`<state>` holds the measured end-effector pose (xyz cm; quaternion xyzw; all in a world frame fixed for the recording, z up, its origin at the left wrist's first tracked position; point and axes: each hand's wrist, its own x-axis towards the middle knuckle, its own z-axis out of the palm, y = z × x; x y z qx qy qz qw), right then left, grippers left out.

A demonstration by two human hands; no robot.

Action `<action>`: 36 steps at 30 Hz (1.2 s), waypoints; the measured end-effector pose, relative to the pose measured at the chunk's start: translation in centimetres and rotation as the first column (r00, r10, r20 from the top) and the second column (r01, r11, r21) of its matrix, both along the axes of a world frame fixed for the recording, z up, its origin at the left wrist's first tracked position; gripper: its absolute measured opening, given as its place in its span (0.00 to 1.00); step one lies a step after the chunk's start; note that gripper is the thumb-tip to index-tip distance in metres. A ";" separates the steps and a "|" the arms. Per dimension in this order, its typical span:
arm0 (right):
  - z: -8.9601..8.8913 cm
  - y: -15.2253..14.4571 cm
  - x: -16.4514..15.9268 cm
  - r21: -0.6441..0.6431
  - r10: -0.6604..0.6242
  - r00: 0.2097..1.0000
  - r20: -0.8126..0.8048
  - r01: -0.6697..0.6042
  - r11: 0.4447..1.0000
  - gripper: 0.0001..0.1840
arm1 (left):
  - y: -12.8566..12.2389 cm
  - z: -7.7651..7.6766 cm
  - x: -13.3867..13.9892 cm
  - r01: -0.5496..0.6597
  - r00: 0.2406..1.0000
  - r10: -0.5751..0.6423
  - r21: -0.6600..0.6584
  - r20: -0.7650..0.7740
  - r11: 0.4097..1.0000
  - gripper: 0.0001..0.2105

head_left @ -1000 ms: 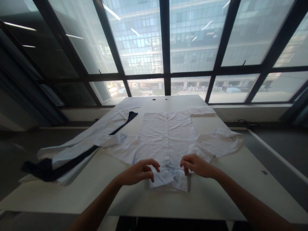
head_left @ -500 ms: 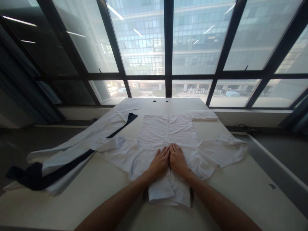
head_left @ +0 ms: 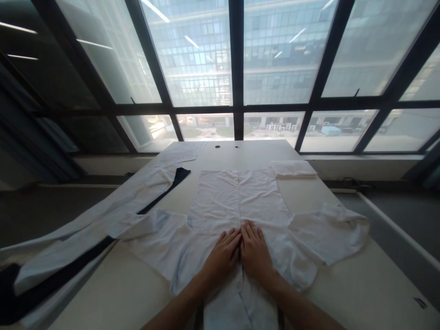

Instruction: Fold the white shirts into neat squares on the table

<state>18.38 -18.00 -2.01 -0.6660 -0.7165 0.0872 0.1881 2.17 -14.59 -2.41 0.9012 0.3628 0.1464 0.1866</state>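
A white short-sleeved shirt point(head_left: 237, 195) lies spread on the white table, sleeves out to both sides. It has a buttoned front and a gathered seam down its middle. My left hand point(head_left: 222, 254) rests flat on the shirt just left of the centre line, fingers stretched out. Pressed flat on the right of that line is my right hand point(head_left: 256, 254), fingers straight and nearly touching the left ones. Neither hand grips anything. The shirt's near end, with a button in it, shows between my forearms.
On the left of the table point(head_left: 261, 153) lie white garments point(head_left: 137, 192) with a dark navy strip of cloth point(head_left: 85, 256) among them. A folded white cloth point(head_left: 294, 168) sits at the back right. Large windows stand beyond the table's far edge.
The view has moved nearer and tilted, so the shirt and hands appear larger and lower. Both hands stay flat at about the same place on the shirt.
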 end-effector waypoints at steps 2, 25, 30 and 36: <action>-0.1 0.1 0.0 -0.008 -0.008 1.000 -0.008 0.008 1.000 0.30 | 0.1 -0.1 0.0 0.002 1.000 -0.002 0.028 -0.007 1.000 0.32; 0.5 -0.2 -0.1 -0.051 -0.016 0.999 0.029 0.017 0.999 0.31 | 0.0 -0.6 0.2 0.022 0.994 -0.001 0.192 -0.110 0.981 0.29; 0.5 -0.3 -0.1 -0.035 -0.018 0.999 0.042 0.019 0.999 0.31 | -0.1 -0.6 0.4 0.025 0.991 0.003 0.213 -0.131 0.977 0.29; 0.0 -0.3 -0.1 -0.028 0.004 0.996 0.084 -0.002 1.000 0.32 | 0.0 -0.8 0.3 0.031 0.988 0.008 0.242 -0.157 0.970 0.28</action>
